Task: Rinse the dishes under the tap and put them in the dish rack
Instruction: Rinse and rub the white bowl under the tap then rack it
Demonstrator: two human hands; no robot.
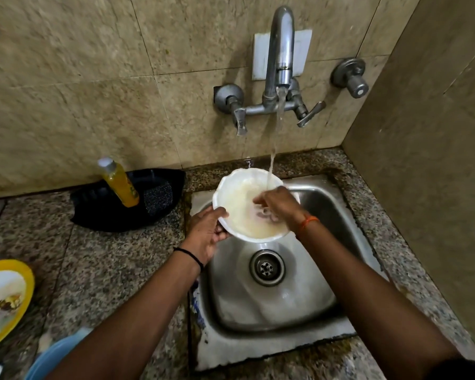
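White bowl (247,207) held over the steel sink (327,204), under water running from the tap (281,50); left hand (206,237) grips its rim, right hand (277,204) rubs inside with curled fingers. Yellow bottle (120,183) on the tabletop (107,256) bears a label too blurred to read.

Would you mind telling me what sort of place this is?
Most likely a home kitchen's washing-up corner: a steel sink set in a granite counter, a wall tap running into a white bowl, and a dish soap bottle.
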